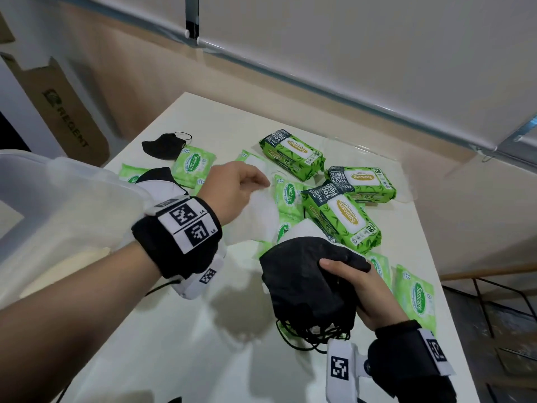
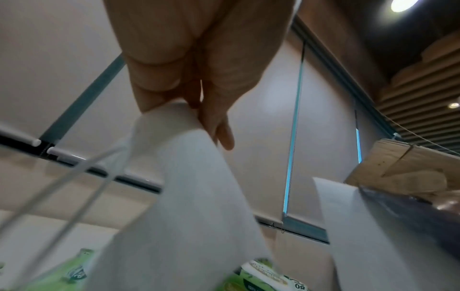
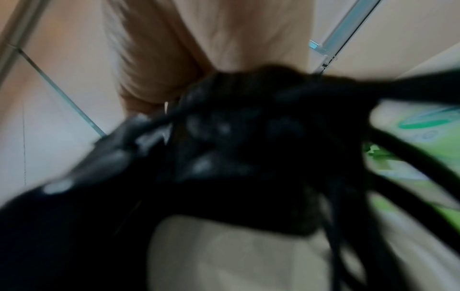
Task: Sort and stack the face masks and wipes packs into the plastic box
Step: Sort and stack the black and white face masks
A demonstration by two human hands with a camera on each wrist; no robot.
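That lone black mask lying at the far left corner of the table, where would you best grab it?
Probably from above, pinching the folded body of the lone black mask. It lies flat on the table, so there is little edge to get under, and its thin ear loops at the far end would likely let it dangle.

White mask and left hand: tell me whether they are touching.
Touching. The left wrist view shows the left hand pinching the top edge of the white mask between its fingertips.
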